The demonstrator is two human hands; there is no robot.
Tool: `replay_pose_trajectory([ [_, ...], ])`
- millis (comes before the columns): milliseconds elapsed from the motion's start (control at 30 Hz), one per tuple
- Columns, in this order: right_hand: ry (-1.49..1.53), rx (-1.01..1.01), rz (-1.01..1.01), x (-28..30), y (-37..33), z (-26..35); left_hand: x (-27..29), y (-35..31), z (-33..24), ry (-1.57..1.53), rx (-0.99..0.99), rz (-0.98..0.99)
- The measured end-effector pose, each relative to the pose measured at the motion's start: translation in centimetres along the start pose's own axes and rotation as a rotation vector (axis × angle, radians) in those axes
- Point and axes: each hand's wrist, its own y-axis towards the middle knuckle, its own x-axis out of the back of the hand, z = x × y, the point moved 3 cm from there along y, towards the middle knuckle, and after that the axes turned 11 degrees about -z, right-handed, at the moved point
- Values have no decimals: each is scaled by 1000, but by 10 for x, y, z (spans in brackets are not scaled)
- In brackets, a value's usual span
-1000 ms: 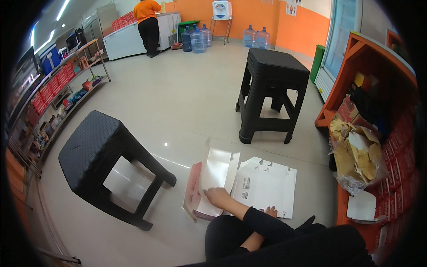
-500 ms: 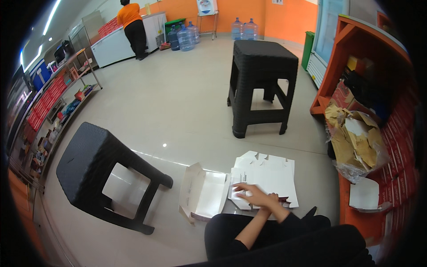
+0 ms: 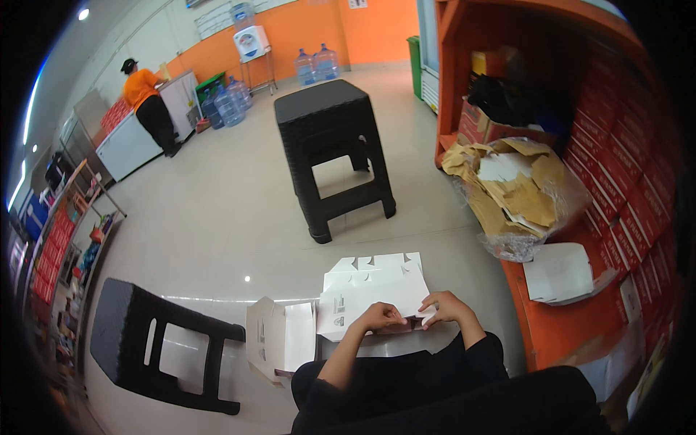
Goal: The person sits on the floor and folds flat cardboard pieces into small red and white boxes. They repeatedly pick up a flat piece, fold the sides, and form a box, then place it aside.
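Observation:
A white cardboard box blank (image 3: 373,293) lies flat in front of my knees, with cut tabs along its far edge. My left hand (image 3: 382,317) is at its near edge, fingers curled and pinching the card there. At the near right corner my right hand (image 3: 444,309) grips a small flap between thumb and fingers. A dark red strip of the card's underside shows between the two hands. Just left of the blank stands a partly folded white box (image 3: 299,337), its lid tilted open to the left.
One black stool (image 3: 326,105) stands upright ahead; another black stool (image 3: 116,326) lies on its side at left. On the right, an orange shelf (image 3: 518,319) holds torn brown paper (image 3: 533,199), white box blanks (image 3: 558,272) and stacked red cartons (image 3: 605,145). A person (image 3: 145,101) stands by a white chest freezer.
My view has turned to the right. My forearms were crossed over the blank; now they are apart, with both hands at its near edge and a flap in the right.

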Motion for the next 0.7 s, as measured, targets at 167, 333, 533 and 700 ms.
replay_pose_trajectory([
  [167,-63,-88,52,2,3,-14,4,-3,0,11,32,77],
  [333,-55,-125,77,-2,5,-25,6,-3,-9,20,-3,63],
  [533,-6,-154,32,2,6,-8,-7,-2,-12,419,-108,-96],
  [700,70,-86,-126,10,2,-2,-7,-12,-32,344,-180,-168],
])
